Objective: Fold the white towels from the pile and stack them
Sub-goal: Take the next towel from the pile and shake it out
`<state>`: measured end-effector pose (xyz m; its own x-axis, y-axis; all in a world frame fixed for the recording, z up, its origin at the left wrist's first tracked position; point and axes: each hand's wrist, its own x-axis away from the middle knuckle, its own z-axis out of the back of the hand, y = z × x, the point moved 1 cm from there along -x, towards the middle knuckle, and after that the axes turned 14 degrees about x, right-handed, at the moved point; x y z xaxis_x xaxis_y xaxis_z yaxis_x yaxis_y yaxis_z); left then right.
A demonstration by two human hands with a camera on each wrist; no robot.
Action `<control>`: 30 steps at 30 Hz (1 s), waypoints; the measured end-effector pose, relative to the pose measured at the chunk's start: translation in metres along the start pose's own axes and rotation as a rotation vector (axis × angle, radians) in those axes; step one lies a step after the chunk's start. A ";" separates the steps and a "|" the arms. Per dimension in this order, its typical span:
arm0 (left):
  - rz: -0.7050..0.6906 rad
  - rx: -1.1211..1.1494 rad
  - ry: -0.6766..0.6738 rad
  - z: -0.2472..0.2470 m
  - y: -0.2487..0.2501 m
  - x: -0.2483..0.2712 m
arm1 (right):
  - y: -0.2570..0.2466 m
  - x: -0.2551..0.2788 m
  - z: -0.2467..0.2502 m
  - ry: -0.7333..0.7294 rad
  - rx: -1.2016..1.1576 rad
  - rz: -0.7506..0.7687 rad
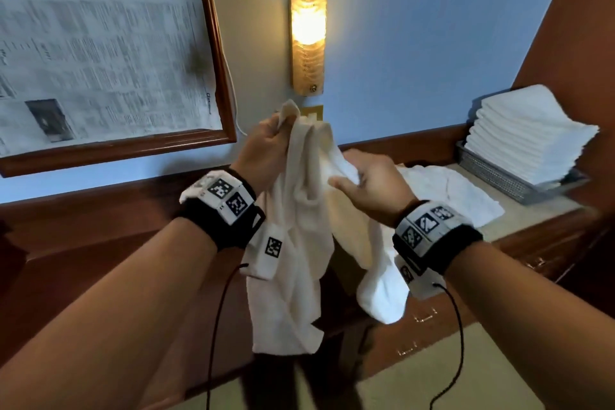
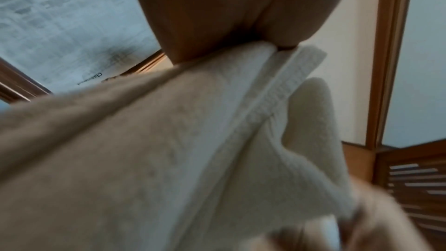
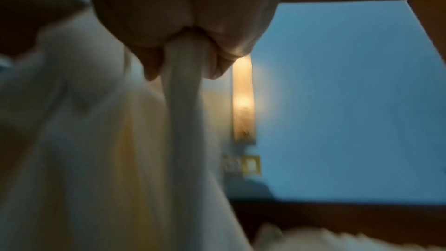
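Observation:
A white towel (image 1: 299, 243) hangs crumpled in the air in front of me, held by both hands. My left hand (image 1: 269, 140) pinches its top corner, seen close in the left wrist view as a hemmed edge (image 2: 284, 87) under the fingers (image 2: 217, 16). My right hand (image 1: 369, 176) grips a bunched fold lower and to the right; in the right wrist view the cloth (image 3: 183, 83) runs out between curled fingers (image 3: 149, 58). Loose white towels (image 1: 446, 190) lie on the countertop behind my right hand. A stack of folded white towels (image 1: 529, 133) sits in a basket at the right.
A grey mesh basket (image 1: 492, 173) holds the stack on the beige countertop (image 1: 545, 206). Wooden drawers (image 1: 432, 316) run below it. A lit wall lamp (image 1: 307, 17) and a framed newspaper (image 1: 93, 43) hang on the blue wall.

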<state>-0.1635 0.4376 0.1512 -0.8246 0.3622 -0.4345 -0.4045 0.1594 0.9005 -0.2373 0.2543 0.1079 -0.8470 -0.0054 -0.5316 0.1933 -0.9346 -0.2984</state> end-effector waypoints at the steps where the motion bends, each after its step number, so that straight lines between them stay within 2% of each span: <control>1: 0.004 -0.017 -0.001 0.003 0.001 -0.002 | 0.010 0.009 -0.010 0.032 0.015 -0.017; 3: 0.029 -0.005 -0.016 0.007 0.002 0.000 | 0.040 0.027 -0.036 0.031 0.008 -0.141; 7: 0.094 0.093 0.084 0.014 0.003 0.012 | 0.085 0.062 -0.067 -0.292 0.045 -0.458; 9: 0.107 0.051 0.118 0.015 0.000 0.019 | 0.095 0.060 -0.065 -0.252 -0.064 -0.545; 11: 0.116 -0.025 0.123 0.016 -0.007 0.027 | 0.090 0.039 -0.053 -0.125 -0.189 -0.512; 12: 0.137 0.021 0.120 0.013 -0.010 0.032 | 0.081 0.024 -0.045 -0.075 -0.248 -0.448; 16: 0.155 0.130 0.068 -0.024 -0.011 0.043 | 0.027 -0.025 -0.002 -0.023 -0.364 -0.080; 19: 0.134 0.197 0.015 -0.055 -0.010 0.038 | 0.014 -0.040 0.026 0.012 -0.309 0.052; 24: 0.081 -0.130 0.101 -0.059 -0.003 0.018 | 0.043 -0.021 0.038 -0.100 -0.083 0.127; 26: 0.069 -0.136 0.114 -0.055 0.005 0.012 | 0.066 -0.001 0.022 -0.127 -0.060 0.114; 30: 0.071 -0.085 0.234 -0.042 0.019 0.018 | 0.127 0.043 -0.020 -0.341 0.025 -0.005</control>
<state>-0.2025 0.4081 0.1601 -0.9173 0.1463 -0.3704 -0.3656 0.0596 0.9289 -0.2396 0.1425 0.0310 -0.9655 -0.1159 -0.2330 0.1804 -0.9435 -0.2780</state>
